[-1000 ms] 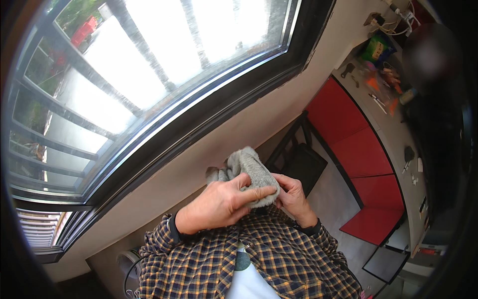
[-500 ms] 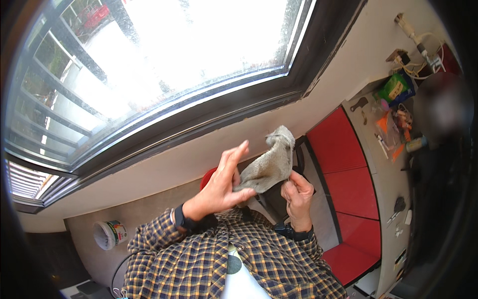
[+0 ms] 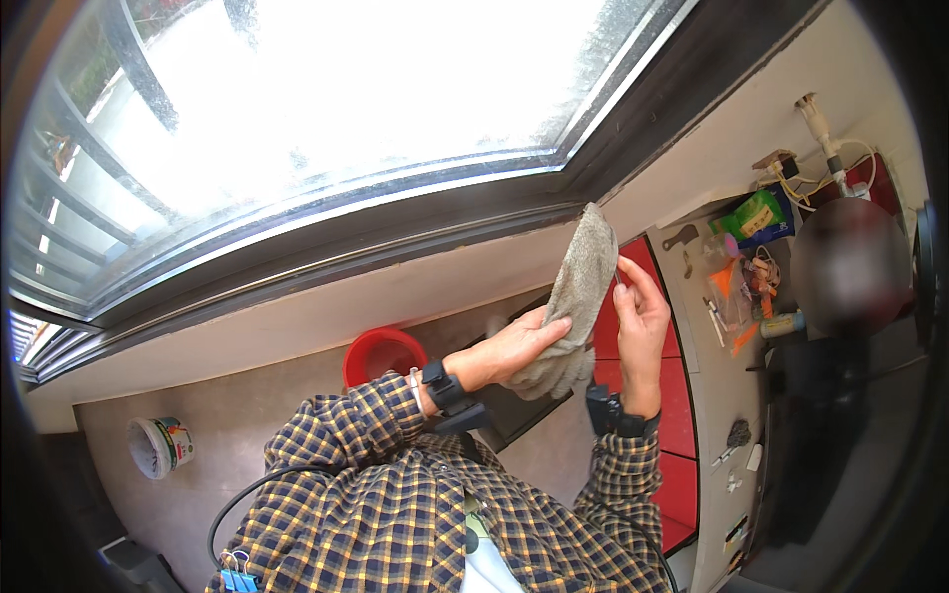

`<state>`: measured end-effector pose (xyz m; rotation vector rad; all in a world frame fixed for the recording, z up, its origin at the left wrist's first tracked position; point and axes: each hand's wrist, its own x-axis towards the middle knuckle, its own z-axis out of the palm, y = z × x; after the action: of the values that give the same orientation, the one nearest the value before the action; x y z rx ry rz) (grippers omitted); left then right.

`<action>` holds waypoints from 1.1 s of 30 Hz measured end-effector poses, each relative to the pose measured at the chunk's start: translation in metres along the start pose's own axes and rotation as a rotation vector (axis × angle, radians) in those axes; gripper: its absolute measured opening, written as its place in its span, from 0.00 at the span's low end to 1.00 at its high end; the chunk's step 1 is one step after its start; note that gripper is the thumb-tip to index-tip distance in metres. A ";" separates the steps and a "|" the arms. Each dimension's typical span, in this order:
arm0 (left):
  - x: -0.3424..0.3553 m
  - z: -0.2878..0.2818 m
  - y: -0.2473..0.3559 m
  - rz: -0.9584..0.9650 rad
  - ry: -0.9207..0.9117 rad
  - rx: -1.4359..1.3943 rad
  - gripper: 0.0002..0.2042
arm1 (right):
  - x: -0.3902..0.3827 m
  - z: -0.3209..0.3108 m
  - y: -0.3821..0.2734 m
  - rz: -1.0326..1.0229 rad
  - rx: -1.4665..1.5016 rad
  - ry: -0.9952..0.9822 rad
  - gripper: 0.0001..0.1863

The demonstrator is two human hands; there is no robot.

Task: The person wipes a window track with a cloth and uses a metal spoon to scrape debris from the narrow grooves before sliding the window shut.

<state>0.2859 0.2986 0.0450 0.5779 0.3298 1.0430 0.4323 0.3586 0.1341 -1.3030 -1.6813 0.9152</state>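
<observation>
A grey-green cloth [image 3: 580,287] hangs stretched between my two hands, its upper end close to the window frame and its lower part falling in folds. My left hand [image 3: 519,349] grips it from the left, thumb on top and the other fingers behind the fabric. At the cloth's right edge, my right hand [image 3: 641,311] pinches it between thumb and fingertips. Dark devices are strapped to both wrists. Behind the cloth's top runs the dark window frame [image 3: 465,219], below a bright, streaked glass pane [image 3: 346,89].
A red bucket [image 3: 384,348] and a white tub [image 3: 158,448] stand on the floor to the left. Red cabinet doors [image 3: 638,331] are at the right. The counter [image 3: 712,395] holds bags, tools, cords and a dark round pan-like shape [image 3: 852,267].
Both hands have moved up and to the right with the cloth. It now spreads longer and more upright, and the red bucket shows more fully. The whole view has shifted.
</observation>
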 end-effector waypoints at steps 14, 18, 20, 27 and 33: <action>0.015 0.020 0.037 -0.199 0.261 -0.520 0.19 | 0.092 0.037 -0.066 -0.239 -1.169 -0.473 0.13; 0.014 0.019 0.038 -0.153 0.253 -0.575 0.19 | 0.102 0.028 -0.054 -0.258 -1.099 -0.540 0.14; 0.010 0.019 0.035 -0.104 0.231 -0.575 0.19 | 0.103 0.007 -0.044 -0.198 -0.973 -0.580 0.16; -0.003 0.036 0.027 0.012 0.084 -0.408 0.17 | 0.104 -0.026 -0.039 0.070 -0.478 -0.775 0.16; -0.027 0.039 0.020 0.039 0.030 -0.270 0.18 | 0.087 -0.039 -0.051 -0.003 -0.402 -0.758 0.16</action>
<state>0.2788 0.2716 0.0881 0.3272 0.2001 1.1134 0.4354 0.4356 0.2098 -1.2805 -2.5538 1.2035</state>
